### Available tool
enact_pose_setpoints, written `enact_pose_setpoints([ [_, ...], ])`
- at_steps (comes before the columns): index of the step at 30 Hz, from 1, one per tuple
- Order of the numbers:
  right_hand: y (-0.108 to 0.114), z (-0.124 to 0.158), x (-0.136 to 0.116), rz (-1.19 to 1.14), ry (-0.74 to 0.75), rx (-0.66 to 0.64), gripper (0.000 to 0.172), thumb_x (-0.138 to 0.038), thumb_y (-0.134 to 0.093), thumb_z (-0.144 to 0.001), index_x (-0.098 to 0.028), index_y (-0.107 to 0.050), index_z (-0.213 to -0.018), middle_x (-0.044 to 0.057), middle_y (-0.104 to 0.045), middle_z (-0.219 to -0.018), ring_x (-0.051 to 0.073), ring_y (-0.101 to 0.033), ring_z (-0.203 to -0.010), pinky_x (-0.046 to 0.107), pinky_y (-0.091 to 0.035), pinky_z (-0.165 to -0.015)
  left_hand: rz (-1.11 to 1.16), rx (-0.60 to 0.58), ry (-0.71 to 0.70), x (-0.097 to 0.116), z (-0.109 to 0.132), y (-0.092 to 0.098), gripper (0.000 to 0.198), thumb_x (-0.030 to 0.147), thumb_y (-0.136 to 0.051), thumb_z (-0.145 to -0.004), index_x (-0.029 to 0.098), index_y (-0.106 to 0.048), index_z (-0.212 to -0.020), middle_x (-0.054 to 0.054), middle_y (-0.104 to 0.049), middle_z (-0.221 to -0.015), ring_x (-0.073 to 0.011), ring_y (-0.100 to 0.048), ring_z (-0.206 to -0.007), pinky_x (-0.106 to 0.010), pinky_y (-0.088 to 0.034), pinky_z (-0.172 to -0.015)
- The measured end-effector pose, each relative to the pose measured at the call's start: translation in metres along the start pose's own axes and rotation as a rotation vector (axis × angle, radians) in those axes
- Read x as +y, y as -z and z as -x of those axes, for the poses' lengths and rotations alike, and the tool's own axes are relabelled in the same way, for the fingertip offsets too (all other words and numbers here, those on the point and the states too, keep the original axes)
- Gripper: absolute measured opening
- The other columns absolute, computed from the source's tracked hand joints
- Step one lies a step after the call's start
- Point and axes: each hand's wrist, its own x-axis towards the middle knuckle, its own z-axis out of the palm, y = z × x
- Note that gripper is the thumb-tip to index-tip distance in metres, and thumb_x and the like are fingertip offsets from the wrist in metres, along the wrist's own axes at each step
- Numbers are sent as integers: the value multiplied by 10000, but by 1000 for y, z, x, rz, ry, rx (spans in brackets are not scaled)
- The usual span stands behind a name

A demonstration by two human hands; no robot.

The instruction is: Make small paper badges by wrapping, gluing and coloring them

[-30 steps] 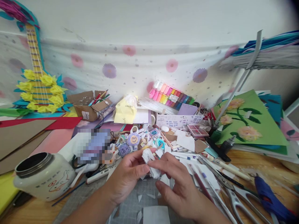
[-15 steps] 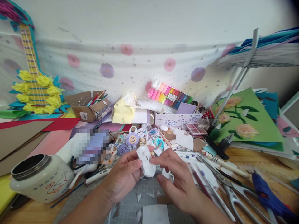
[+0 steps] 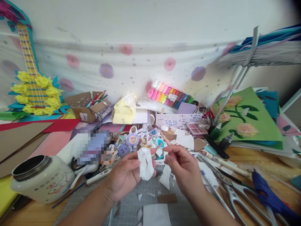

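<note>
My left hand (image 3: 127, 174) grips a wrinkled white oval piece that looks like paper (image 3: 145, 164), thumb on its left edge and fingers behind it. A dark lengthwise slit shows down its middle. To the right, apart from the piece, my right hand (image 3: 184, 169) has thumb and forefinger pinched together; something small and white shows at the tips, too small to make out. Below the hands, a grey cutting mat (image 3: 94, 205) bears a white paper square (image 3: 157, 215), a brown cardboard strip (image 3: 167, 198) and small scraps.
Scissors (image 3: 235, 201) and a blue glue gun (image 3: 268, 194) lie at the right. An open-mouthed cream jar (image 3: 43, 180) stands at the left. Behind the hands are piled small crafts, including a purple smiley disc (image 3: 133, 139), and a pack of coloured clay (image 3: 170, 94).
My right hand has drawn back to the right, off the white piece, and its fingers have closed into a pinch. The piece now faces me more, its slit showing longer.
</note>
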Motion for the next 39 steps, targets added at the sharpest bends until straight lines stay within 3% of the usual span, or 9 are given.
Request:
enact_pose_setpoints([
  [7, -6, -1, -7, -188, -64, 72, 168, -112, -678, -618, -215, -690, -751, -78, -422, -549, 74, -395, -519, 199, -310, -509, 0, 151, -39, 2, -4, 3, 424, 305, -722, -705, 112, -698, -1081, -95, -741, -798, -190, -659, -737, -334, -547, -728],
  [12, -6, -4, -12, -331, -80, 47, 171, -113, -664, -589, -218, -651, -724, -74, -440, -570, 113, -543, -595, 229, -410, -584, -205, 369, -219, 3, -8, 2, 304, 250, -743, -690, 213, -690, -986, -15, -700, -829, -156, -636, -744, -284, -534, -697],
  [15, -5, -4, -17, -434, -80, -4, 172, -107, -626, -540, -211, -605, -675, -70, -441, -583, 107, -502, -564, 266, -446, -619, -318, 428, -268, 2, -9, 0, 275, 193, -760, -675, 231, -682, -935, 15, -690, -829, -146, -628, -780, -234, -497, -699],
  [18, -4, -3, -21, -656, -109, -122, 227, -113, -596, -499, -217, -597, -702, -62, -457, -599, 98, -430, -538, 284, -446, -632, -567, 491, -269, 4, -8, 0, 301, 208, -772, -665, 219, -682, -953, -3, -689, -857, -174, -619, -832, -255, -482, -730],
  [22, -3, -4, -22, -833, -175, -192, 155, -194, -632, -583, -231, -592, -728, -62, -441, -574, 99, -378, -502, 295, -440, -620, -793, 508, -273, 6, -5, 4, 363, 281, -761, -680, 197, -670, -1021, -48, -698, -960, -226, -619, -915, -322, -470, -822],
  [28, -3, -8, -15, -808, -197, -150, 129, -197, -682, -635, -228, -611, -738, -77, -432, -548, 85, -385, -478, 276, -447, -602, -1062, 496, -334, 13, -3, 9, 376, 313, -737, -695, 223, -672, -1054, -63, -701, -1034, -261, -625, -937, -357, -462, -848],
  [34, -2, -8, -7, -631, -234, -28, 168, -114, -693, -592, -209, -570, -656, -85, -402, -535, 78, -350, -486, 256, -439, -605, -1492, 706, -478, 42, -2, 20, 332, 296, -701, -684, 240, -681, -1010, -57, -696, -957, -273, -612, -858, -366, -438, -802],
  [39, -3, -7, -6, -586, -245, -15, 199, -71, -674, -561, -203, -535, -616, -80, -409, -541, 86, -383, -517, 243, -425, -615, -1715, 647, -409, 45, -5, 27, 341, 291, -649, -706, 231, -676, -1040, -79, -688, -994, -306, -604, -922, -397, -432, -824],
])
